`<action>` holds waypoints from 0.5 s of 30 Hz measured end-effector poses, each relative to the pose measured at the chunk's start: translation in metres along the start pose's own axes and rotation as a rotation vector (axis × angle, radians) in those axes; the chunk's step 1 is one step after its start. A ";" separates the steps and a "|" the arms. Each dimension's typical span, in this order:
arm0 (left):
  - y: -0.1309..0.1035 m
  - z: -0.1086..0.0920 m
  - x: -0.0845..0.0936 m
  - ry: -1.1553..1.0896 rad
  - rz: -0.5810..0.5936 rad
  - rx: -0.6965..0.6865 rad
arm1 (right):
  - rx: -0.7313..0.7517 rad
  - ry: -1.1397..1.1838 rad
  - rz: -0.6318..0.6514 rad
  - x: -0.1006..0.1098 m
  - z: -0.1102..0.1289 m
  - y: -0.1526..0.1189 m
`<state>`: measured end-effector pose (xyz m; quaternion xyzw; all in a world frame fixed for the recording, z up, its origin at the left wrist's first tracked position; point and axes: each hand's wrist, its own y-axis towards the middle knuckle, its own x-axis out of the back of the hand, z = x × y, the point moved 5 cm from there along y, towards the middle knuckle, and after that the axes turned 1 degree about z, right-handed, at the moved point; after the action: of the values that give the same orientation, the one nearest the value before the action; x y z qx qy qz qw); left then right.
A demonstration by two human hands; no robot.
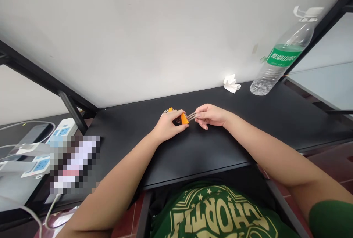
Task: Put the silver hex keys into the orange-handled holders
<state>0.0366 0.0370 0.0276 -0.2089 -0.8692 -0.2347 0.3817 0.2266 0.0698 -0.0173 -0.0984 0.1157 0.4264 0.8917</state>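
Observation:
My left hand (pixel 168 125) is closed around an orange plastic holder (pixel 184 119) just above the black tabletop, with thumb and fingers on its sides. Thin metal rods stick out of the holder's far left end, partly behind the fingers. From its right end several thicker grey metal rods (pixel 191 116) reach toward my right hand (pixel 210 115). The thumb and fingers of that hand pinch the rods' outer ends. Whether they are drill bits or keys is too small to tell. My left fingers hide the middle of the holder.
A crumpled white tissue (pixel 232 83) lies at the back, beside a tall clear bottle (pixel 284 56) with a green label. On the left are a white power strip (pixel 41 164) with plugs and cables, and a blurred-out phone-like device (pixel 75 161). A pale wall (pixel 154 39) rises behind the black table (pixel 193 157).

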 end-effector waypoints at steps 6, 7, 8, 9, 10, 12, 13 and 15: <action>0.000 0.014 0.004 0.035 -0.101 0.150 | 0.107 0.105 -0.198 0.008 0.009 0.001; 0.000 0.017 0.004 0.035 -0.117 0.174 | 0.118 0.134 -0.237 0.011 0.011 0.000; -0.001 0.020 0.005 0.034 -0.129 0.193 | 0.122 0.161 -0.277 0.015 0.012 -0.001; -0.001 0.023 0.006 0.036 -0.137 0.207 | 0.115 0.180 -0.315 0.020 0.013 -0.002; -0.001 0.024 0.006 0.040 -0.144 0.215 | 0.094 0.190 -0.350 0.024 0.012 -0.003; -0.001 0.025 0.007 0.057 -0.148 0.215 | 0.021 0.175 -0.401 0.029 0.010 -0.004; -0.001 0.024 0.007 0.067 -0.148 0.209 | -0.015 0.144 -0.426 0.032 0.009 -0.004; -0.001 0.022 0.007 0.080 -0.138 0.194 | -0.059 0.016 -0.493 0.036 0.007 -0.005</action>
<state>0.0197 0.0499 0.0194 -0.1012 -0.8841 -0.1835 0.4176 0.2534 0.0955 -0.0205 -0.1531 0.0829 0.1983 0.9646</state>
